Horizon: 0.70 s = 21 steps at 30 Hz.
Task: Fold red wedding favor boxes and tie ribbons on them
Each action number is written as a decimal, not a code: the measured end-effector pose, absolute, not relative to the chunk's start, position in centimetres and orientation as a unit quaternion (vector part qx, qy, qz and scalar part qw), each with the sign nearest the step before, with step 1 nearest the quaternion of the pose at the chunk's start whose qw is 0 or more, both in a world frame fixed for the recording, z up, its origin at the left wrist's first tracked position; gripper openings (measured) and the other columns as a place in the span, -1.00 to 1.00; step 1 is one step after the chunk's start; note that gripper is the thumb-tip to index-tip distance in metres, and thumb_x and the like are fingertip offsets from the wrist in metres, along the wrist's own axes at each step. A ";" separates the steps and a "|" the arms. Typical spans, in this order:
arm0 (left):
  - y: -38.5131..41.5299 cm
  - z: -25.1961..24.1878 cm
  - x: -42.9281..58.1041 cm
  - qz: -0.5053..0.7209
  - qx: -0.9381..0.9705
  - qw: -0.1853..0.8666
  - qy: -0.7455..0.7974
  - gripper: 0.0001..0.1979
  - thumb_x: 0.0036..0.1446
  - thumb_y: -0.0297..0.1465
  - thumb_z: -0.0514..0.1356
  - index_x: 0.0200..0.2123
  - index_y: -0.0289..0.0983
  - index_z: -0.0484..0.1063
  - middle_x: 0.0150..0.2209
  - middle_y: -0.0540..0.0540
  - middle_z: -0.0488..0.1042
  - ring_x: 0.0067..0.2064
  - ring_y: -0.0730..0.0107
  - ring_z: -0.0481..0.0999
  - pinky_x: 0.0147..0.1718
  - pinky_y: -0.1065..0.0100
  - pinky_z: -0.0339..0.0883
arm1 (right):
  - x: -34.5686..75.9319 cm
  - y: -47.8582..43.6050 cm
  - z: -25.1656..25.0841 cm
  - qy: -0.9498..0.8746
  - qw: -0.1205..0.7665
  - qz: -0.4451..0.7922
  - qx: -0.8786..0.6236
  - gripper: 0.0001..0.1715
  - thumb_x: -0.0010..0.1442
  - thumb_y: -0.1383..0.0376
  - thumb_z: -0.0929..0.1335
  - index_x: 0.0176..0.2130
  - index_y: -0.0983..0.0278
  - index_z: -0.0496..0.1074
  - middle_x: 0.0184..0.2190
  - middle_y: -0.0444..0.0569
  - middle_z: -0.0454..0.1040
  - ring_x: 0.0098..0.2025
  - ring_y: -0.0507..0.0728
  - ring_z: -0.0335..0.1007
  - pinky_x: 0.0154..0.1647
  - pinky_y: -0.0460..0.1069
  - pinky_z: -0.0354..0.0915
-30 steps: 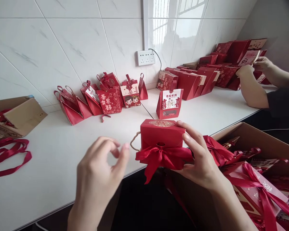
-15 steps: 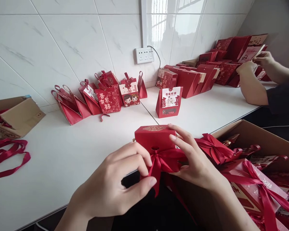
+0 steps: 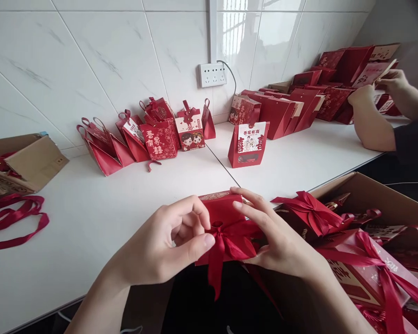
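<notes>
one red gift box point(image 3: 226, 209) bears one satin bow point(image 3: 235, 240), one gold medallion point(image 3: 215, 196); right hand point(image 3: 275, 236) grips it, left hand point(image 3: 162, 246)'s hold unclear.

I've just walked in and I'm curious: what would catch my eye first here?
Probably the red box with its big bow, front and centre between the left hand and right hand. Just behind it, a printed bag stands alone on the white counter. At lower right, a carton is crowded with more ribboned boxes.
</notes>
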<state>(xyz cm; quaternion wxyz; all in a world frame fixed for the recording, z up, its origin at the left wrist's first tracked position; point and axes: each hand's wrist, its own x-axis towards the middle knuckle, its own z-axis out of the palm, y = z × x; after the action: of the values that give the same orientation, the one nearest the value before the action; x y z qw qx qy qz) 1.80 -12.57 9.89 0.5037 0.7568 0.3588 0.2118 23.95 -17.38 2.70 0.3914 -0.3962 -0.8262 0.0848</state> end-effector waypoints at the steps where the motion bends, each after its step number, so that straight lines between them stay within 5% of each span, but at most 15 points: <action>1: -12.5 9.8 1.7 0.216 0.756 0.505 0.356 -0.87 0.08 -0.32 0.17 -0.45 -0.22 0.29 -0.64 0.10 0.26 -0.71 0.62 0.16 -0.72 0.52 0.09 | 24.0 -17.4 2.7 -0.827 0.390 0.086 -0.395 -0.05 0.11 0.29 0.43 0.31 0.07 -0.10 0.26 0.18 0.04 0.31 0.24 0.05 0.18 0.14 0.27; 7: -12.0 9.0 0.6 0.234 0.784 0.487 0.305 -0.82 0.22 -0.34 0.04 -0.30 -0.28 0.39 -0.55 0.03 0.30 -0.66 0.61 0.21 -0.67 0.51 0.12 | 24.1 -17.4 2.8 -0.838 0.381 0.089 -0.381 -0.07 0.10 0.27 0.44 0.30 0.13 -0.05 0.25 0.20 0.06 0.31 0.24 0.04 0.18 0.12 0.27; 21: -12.3 9.4 -0.1 0.232 0.885 0.311 0.258 -0.76 0.17 -0.54 0.00 -0.19 -0.19 0.39 -0.44 0.03 0.38 -0.49 0.54 0.33 -0.54 0.50 0.21 | 24.2 -17.1 2.4 -0.828 0.395 0.106 -0.384 -0.02 0.05 0.29 0.47 0.30 0.13 -0.05 0.26 0.20 0.06 0.31 0.23 0.03 0.17 0.11 0.28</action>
<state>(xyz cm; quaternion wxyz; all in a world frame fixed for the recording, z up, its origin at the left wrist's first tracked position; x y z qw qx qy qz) -0.09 -12.25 9.41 0.3109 0.8851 0.2576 0.2316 24.24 -17.05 2.42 0.3948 -0.3844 -0.8278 0.1056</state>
